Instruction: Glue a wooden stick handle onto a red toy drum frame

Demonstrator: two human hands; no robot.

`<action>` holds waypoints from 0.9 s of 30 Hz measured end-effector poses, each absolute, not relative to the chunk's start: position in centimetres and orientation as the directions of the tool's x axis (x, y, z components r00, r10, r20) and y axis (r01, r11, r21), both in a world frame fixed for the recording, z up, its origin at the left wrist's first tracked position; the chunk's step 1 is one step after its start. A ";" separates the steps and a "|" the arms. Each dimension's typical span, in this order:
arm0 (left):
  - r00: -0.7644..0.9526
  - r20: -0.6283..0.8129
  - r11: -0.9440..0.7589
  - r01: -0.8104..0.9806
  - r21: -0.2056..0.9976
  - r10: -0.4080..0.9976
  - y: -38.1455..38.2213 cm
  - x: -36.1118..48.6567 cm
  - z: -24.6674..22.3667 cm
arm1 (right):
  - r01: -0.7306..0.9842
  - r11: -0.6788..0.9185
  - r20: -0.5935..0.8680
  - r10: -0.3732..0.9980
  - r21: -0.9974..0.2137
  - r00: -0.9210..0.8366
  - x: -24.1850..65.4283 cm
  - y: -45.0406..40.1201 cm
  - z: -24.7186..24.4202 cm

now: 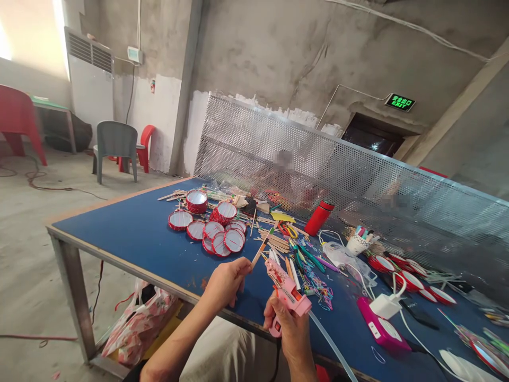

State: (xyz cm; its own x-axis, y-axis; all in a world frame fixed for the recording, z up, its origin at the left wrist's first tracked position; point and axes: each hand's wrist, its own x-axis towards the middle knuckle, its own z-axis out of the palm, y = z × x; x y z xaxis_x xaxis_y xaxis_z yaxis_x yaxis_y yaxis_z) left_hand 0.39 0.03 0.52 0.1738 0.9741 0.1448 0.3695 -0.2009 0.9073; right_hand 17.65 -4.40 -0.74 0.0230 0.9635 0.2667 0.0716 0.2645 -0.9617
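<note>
Pinched in my left hand (228, 281) is a thin wooden stick (260, 252) that points up and away, with a dark and green part near its far end. My right hand (288, 323) is wrapped round a pink glue gun (287, 286); its nozzle points toward the stick, and a long translucent glue stick (332, 345) trails from its back. Whether nozzle and stick touch, I cannot tell. Beyond my left hand, several round red-rimmed drum-like pieces (234, 240) lie on the blue table (131, 228), some stacked.
Wooden sticks (274, 241), pliers, pens and coloured clips lie beyond the glue gun. A red bottle (319, 217) stands by the perforated metal screen (254, 138). At the right are a pen cup (358, 243), a magenta power strip (382, 329) with white cables and more red-rimmed pieces.
</note>
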 end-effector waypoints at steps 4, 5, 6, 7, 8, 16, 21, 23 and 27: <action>0.177 0.143 -0.200 0.371 0.907 0.974 0.1 0.4 0.5 | 0.093 0.252 0.253 0.967 -0.963 -0.002 18.0 -4.1 -1.0; 0.177 0.142 -0.200 0.371 0.907 0.974 0.1 0.4 0.5 | 0.096 0.250 0.251 0.968 -0.963 -0.009 18.1 -4.0 -1.0; 0.178 0.143 -0.201 0.371 0.907 0.974 0.1 0.4 0.5 | 0.099 0.250 0.250 0.968 -0.963 -0.013 18.2 -4.0 -1.0; 0.179 0.143 -0.202 0.371 0.907 0.973 0.0 0.4 0.5 | 0.100 0.249 0.249 0.968 -0.963 -0.012 18.2 -4.0 -1.0; 0.179 0.144 -0.202 0.371 0.906 0.973 0.0 0.4 0.5 | 0.100 0.249 0.250 0.968 -0.963 -0.009 18.1 -4.1 -1.0; 0.178 0.149 -0.207 0.375 0.904 0.973 0.0 0.4 0.6 | 0.092 0.251 0.251 0.968 -0.964 -0.011 18.1 -4.1 -1.1; 0.174 0.154 -0.211 0.380 0.901 0.973 0.0 0.4 0.5 | 0.098 0.248 0.246 0.969 -0.964 -0.030 18.3 -3.9 -1.3; 0.173 0.156 -0.212 0.379 0.901 0.972 0.0 0.4 0.4 | 0.102 0.247 0.244 0.969 -0.964 -0.040 18.3 -3.9 -1.2; 0.174 0.161 -0.217 0.371 0.903 0.971 0.0 0.4 0.4 | 0.106 0.249 0.246 0.968 -0.963 -0.048 18.1 -4.1 -0.9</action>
State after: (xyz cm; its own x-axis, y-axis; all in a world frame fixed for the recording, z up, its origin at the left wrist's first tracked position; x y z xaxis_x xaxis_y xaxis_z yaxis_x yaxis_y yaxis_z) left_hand 0.42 0.03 0.43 0.1744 0.9713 0.1615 0.3706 -0.2167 0.9032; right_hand 18.13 -4.09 -0.91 -0.0477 0.9682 0.2456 0.1063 0.2495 -0.9625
